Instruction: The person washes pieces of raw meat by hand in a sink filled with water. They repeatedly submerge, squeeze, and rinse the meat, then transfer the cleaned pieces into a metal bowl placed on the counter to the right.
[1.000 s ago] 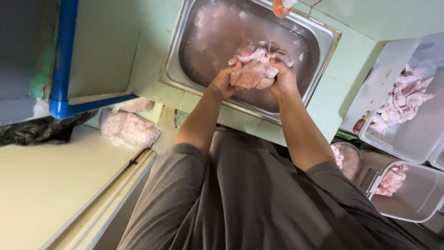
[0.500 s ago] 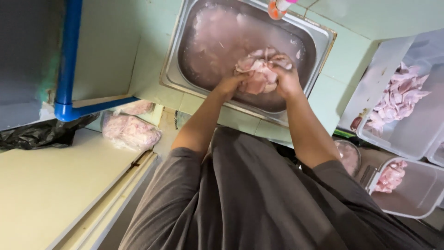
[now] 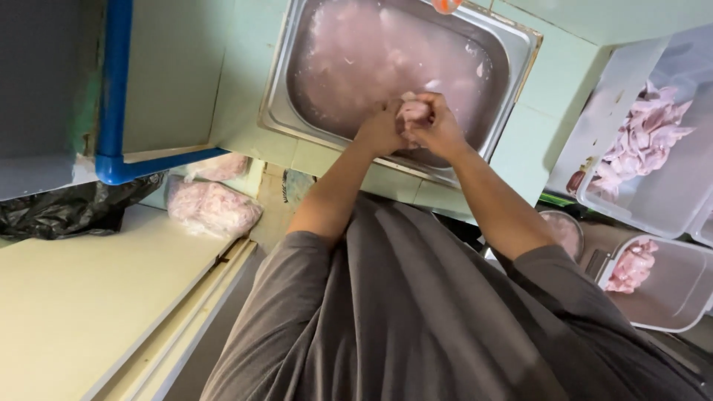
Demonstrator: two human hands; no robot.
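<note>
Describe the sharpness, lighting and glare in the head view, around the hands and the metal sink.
Head view: soft, even light; the left hand and right hand and the raw meat they clasp are slightly motion-blurred; faint glare on the sink rim; cloudy water hides its bottom; wide-angle lens tilts the edges.

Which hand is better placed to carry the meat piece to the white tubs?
Probably the right hand: it and the left hand both clasp the meat piece over the sink, but the white tubs stand on its side.

Commercial kitchen; steel sink (image 3: 286, 111); tubs of raw meat (image 3: 646, 141).
</note>
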